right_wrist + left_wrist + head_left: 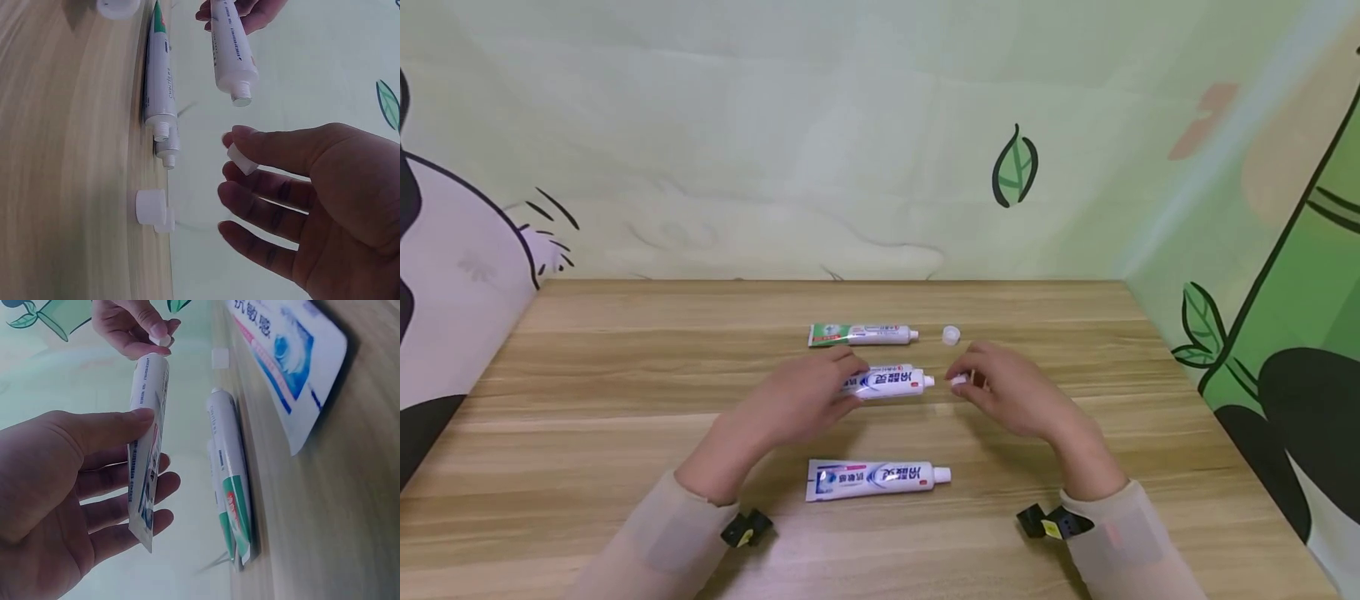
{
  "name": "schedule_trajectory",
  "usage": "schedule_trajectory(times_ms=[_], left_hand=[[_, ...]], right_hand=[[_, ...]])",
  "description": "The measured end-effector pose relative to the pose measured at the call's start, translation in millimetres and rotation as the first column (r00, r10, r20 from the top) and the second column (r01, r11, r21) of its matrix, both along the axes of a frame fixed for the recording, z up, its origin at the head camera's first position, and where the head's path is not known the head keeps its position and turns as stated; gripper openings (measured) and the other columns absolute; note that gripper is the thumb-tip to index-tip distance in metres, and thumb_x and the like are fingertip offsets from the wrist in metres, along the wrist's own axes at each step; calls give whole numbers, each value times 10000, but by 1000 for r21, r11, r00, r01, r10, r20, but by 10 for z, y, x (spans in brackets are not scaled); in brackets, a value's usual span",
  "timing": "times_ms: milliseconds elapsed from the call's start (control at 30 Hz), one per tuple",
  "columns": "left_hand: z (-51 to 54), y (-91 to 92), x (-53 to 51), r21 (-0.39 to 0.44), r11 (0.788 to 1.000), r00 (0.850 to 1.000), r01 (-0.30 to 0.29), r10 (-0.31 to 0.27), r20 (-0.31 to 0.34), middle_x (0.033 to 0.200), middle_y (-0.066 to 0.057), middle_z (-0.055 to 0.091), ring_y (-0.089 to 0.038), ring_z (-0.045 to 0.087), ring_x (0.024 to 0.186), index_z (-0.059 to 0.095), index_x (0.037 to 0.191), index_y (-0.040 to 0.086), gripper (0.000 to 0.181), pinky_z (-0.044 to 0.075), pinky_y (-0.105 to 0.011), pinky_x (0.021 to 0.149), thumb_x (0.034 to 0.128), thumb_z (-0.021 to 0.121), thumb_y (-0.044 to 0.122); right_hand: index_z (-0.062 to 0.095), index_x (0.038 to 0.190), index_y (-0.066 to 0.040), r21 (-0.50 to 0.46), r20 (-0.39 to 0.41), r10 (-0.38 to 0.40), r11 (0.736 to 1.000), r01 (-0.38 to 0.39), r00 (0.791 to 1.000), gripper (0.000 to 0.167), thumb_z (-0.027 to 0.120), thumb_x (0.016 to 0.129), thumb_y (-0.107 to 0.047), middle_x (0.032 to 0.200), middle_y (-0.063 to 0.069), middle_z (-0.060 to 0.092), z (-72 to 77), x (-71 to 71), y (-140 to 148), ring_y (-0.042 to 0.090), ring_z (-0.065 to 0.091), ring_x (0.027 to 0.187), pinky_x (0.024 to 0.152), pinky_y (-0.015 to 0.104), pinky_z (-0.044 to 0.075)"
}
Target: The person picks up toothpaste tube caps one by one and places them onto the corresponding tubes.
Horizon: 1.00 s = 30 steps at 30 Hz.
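My left hand (801, 396) grips a white and blue toothpaste tube (891, 383) between thumb and fingers, raised above the table. Its bare nozzle points right, toward my right hand (1015, 387). Between the thumb and index finger of that hand is a small white cap (242, 160), a short gap away from the nozzle. Beyond lies an uncapped green and white toothpaste tube (865, 335). A second such tube (160, 87), also without its cap, is mostly hidden behind the held one in the head view. Nearer me, a capped blue and white toothpaste tube (876, 479) lies flat.
Two loose white caps, a nearer cap (150, 207) and a farther cap (165, 222), stand on the wooden table (625, 467) off the nozzle ends of the uncapped tubes. A pale printed backdrop (775, 167) rises behind the table's far edge.
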<state>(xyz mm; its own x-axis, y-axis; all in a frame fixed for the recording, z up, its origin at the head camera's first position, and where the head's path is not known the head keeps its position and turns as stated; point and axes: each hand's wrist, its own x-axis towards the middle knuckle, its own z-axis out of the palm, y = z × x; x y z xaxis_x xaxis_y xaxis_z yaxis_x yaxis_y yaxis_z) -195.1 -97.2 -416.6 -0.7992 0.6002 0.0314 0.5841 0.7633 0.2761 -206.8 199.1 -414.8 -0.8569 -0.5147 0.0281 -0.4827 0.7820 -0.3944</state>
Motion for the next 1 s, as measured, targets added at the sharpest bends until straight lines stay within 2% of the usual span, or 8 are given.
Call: schedule_trajectory(times_ms=[133,400,533,667,833,1000], left_hand=[[20,-24,6,11,1000,1000,0,0,-22,1250,-45,682,-197,680,1076,653,1342,89,406,585,-406,945,985,729,266],[55,-52,11,35,999,999,2,0,-50,1221,-33,684,-165,657,1020,669,1319,99,383,586,-370,872,975,742,249],[76,-58,15,41,999,998,6,-3,-62,1226,-28,679,-156,642,1017,667,1323,106,381,581,-358,864,979,737,256],[96,-70,20,39,999,998,7,-5,-67,1241,-33,680,-164,646,1043,662,1329,108,384,584,-367,875,987,726,271],[116,-83,25,36,999,997,15,-12,-82,1233,-36,680,-167,642,1028,661,1337,114,387,581,-376,867,993,718,281],[122,-90,27,50,998,993,32,-27,-112,1196,-28,680,-157,634,989,662,1337,117,383,574,-365,852,993,717,276]], right_hand=[[759,1114,-113,-34,-37,-15,999,14,999,154,723,983,-184,984,-29,693,10,9,-2,139,632,887,781,347,530],[770,1069,-128,-122,-54,-69,991,62,996,136,778,934,-143,1031,4,762,60,38,-18,206,692,973,891,483,575],[761,1049,-125,-152,-65,-79,986,68,995,123,785,928,-133,1007,1,767,88,47,-22,204,713,967,888,474,583],[742,1069,-128,-188,-69,-67,981,52,995,145,777,930,-105,1014,-6,759,95,40,-29,182,723,962,897,451,595],[748,1147,-90,-237,-97,-16,971,-7,995,223,755,931,-35,1084,30,723,95,41,-37,190,721,974,899,431,611],[776,1091,-98,-265,-120,11,963,-42,993,166,758,934,-46,1072,12,699,88,42,-43,163,708,957,860,410,617]])
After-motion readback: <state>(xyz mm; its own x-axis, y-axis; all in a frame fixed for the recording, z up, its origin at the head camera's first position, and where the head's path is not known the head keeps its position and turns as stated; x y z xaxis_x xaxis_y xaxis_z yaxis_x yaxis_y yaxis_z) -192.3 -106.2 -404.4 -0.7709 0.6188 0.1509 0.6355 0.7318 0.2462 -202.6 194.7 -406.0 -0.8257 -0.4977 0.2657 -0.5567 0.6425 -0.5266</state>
